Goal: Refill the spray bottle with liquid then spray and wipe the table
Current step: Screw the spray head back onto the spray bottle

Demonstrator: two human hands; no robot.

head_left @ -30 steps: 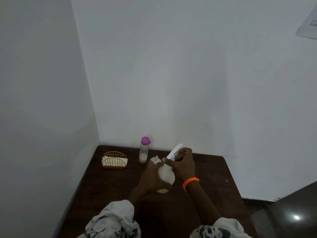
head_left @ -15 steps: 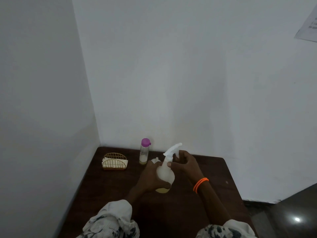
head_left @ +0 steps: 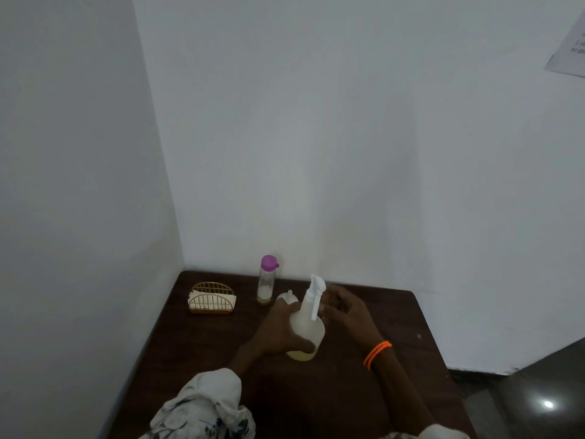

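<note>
A white translucent spray bottle (head_left: 308, 327) stands on the dark wooden table (head_left: 395, 375), a little yellowish liquid at its bottom. Its white trigger head (head_left: 317, 285) sits on top, the trigger pointing toward me. My left hand (head_left: 278, 331) grips the bottle's body from the left. My right hand (head_left: 345, 308) hovers just right of the bottle's neck, fingers loosely curled and blurred; whether it touches the neck is unclear. A clear refill bottle with a purple cap (head_left: 266, 278) stands behind, holding pale liquid.
A gold wire holder with white napkins (head_left: 212, 298) sits at the table's back left. A small white rounded object (head_left: 288, 297) lies behind my left hand. Walls close the back and left; the table's right edge drops to the floor.
The spray head has swung from pointing up-right to upright with its trigger facing me. My right hand has come off the head and now sits beside the neck. My left hand keeps its grip.
</note>
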